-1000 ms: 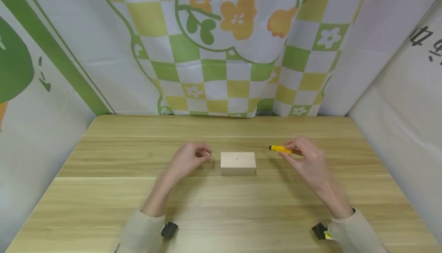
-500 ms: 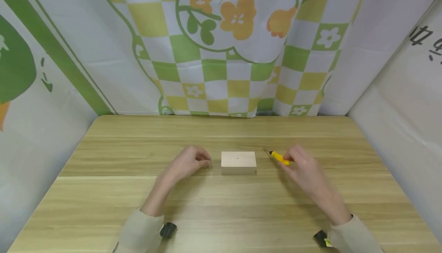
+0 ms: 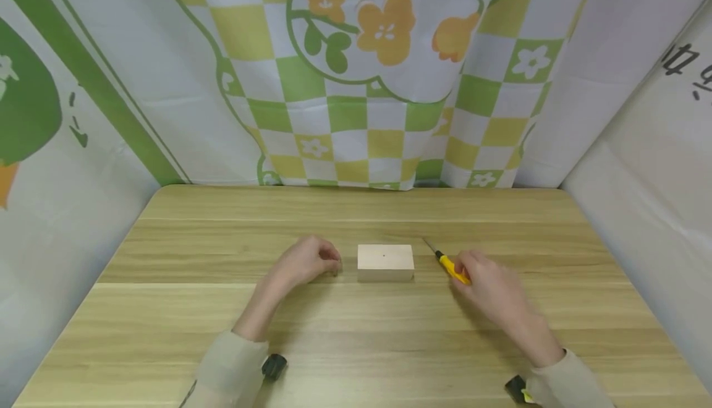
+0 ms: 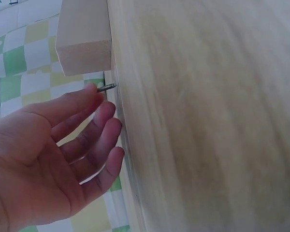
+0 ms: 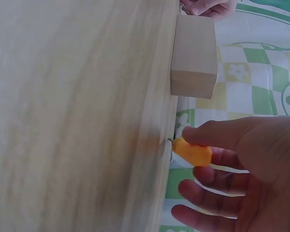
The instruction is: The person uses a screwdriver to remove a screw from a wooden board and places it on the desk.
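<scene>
In the head view a pale wooden block [image 3: 385,257] with a small dark hole in its top lies on the table between the hands. Left of the block, my left hand [image 3: 305,262] pinches a small metal screw [image 4: 106,88] between thumb and fingers, its tip pointing down near the tabletop. To the block's right, my right hand [image 3: 492,289] grips a screwdriver [image 3: 447,266] by its yellow handle. The shaft slants toward the back left, apart from the block. Fingers cover part of the handle, and the screw's upper end is hidden in the left fingertips.
The wood-grain table [image 3: 378,340] extends around the block. A checked, flowered curtain [image 3: 384,86] hangs behind its far edge, with white cloth walls at both sides. A black wrist device [image 3: 274,367] sits at the left cuff.
The right hand has come down and nearer, with the screwdriver now angled so that its shaft shows. My left hand has lowered slightly with the screw. The block stays put.
</scene>
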The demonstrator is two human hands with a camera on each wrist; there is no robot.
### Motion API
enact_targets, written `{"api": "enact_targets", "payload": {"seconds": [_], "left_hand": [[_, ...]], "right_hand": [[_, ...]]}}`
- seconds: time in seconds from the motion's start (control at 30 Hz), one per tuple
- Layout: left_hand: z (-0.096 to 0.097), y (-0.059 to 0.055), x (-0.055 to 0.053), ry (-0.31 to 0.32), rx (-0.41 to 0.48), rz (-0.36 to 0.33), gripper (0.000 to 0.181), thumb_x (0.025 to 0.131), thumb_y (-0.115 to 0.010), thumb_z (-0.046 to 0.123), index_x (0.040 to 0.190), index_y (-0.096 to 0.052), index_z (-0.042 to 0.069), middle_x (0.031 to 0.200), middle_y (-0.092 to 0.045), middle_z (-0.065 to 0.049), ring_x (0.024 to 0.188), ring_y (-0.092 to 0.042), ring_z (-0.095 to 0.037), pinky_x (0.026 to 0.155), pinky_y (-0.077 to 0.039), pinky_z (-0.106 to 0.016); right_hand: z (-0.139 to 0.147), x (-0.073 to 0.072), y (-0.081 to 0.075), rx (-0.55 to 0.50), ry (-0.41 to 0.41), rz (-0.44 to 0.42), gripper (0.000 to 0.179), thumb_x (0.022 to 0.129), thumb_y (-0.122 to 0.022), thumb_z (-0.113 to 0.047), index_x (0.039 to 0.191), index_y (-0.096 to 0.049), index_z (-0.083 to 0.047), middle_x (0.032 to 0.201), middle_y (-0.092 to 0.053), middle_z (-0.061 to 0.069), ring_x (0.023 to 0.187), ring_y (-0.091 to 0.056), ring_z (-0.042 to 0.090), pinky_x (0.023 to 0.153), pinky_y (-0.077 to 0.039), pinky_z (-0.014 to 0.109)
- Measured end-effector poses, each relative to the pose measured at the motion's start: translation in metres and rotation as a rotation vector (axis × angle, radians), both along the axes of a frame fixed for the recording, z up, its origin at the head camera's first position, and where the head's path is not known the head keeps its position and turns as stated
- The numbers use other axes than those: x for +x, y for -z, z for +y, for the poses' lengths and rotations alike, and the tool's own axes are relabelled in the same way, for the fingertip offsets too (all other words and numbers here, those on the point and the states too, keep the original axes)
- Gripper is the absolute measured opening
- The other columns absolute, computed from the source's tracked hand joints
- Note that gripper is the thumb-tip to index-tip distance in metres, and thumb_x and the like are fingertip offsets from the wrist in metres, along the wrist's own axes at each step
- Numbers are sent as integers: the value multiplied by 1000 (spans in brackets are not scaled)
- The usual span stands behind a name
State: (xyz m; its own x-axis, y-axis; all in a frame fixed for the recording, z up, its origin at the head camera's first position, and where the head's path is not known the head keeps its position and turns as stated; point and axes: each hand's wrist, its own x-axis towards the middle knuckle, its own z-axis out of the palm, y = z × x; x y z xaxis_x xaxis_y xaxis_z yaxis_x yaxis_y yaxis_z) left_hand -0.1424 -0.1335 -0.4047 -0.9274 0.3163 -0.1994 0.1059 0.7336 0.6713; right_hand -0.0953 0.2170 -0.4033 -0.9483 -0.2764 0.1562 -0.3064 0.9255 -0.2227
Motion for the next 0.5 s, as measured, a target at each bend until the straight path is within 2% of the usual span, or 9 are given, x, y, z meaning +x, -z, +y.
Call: {"api": "enact_targets", "payload": {"seconds": [0.27, 0.4, 0.5], "left_hand": [[1, -1, 0, -12, -67, 2, 7, 89, -73, 25, 92, -76, 19, 93, -72, 5, 91, -64, -16, 86, -52, -42], [1, 1, 0, -21, -80, 1, 5, 89, -73, 23, 90, -75, 18, 91, -72, 5, 89, -63, -15, 86, -52, -41], [0, 2, -1, -25, -82, -7, 4, 89, -73, 19, 87, -74, 15, 87, -70, 3, 82, -61, -14, 79, -51, -37]], "right_hand": [[-2, -1, 5, -14, 49, -126, 22, 83, -78, -24, 87, -59, -13, 69, -50, -3, 55, -43, 12, 45, -34, 27], [-2, -2, 7, -28, 66, -149, 24, 82, -79, -26, 85, -58, -14, 67, -48, -3, 54, -42, 12, 45, -32, 27], [-2, -2, 7, -30, 62, -153, 25, 83, -79, -26, 85, -57, -15, 66, -47, -3, 53, -40, 11, 45, -30, 27]]}}
